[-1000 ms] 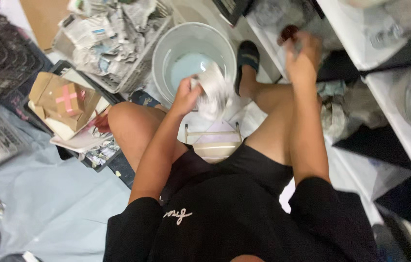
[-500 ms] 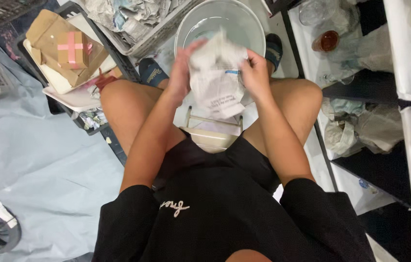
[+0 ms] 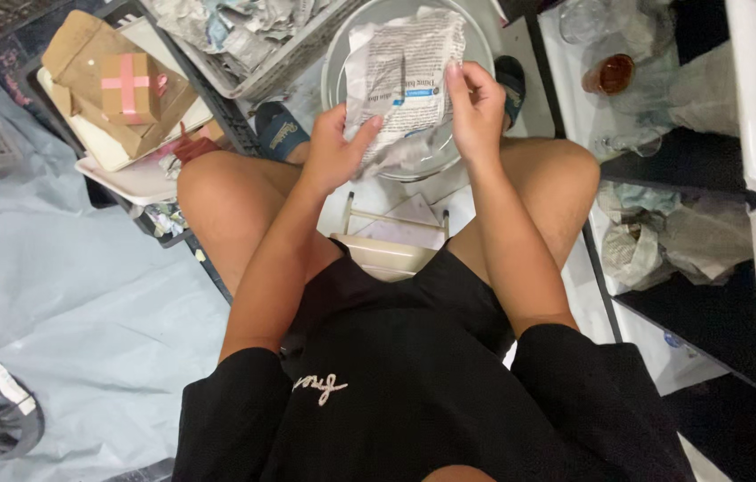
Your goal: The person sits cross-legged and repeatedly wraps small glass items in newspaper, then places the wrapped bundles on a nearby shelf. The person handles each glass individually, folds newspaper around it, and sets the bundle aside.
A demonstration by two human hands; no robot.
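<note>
Both hands have come together on the newspaper, the left hand pinching its lower edge and the right hand gripping its right side, spreading the previously crumpled sheet flat over the bucket just beyond them.

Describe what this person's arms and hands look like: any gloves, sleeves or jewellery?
Both hands are bare: no gloves, rings or watch show on the left hand or the right hand. The forearms are uncovered too. Loose black short sleeves end near the elbows, part of a black top with small pale stitched lettering.
</note>
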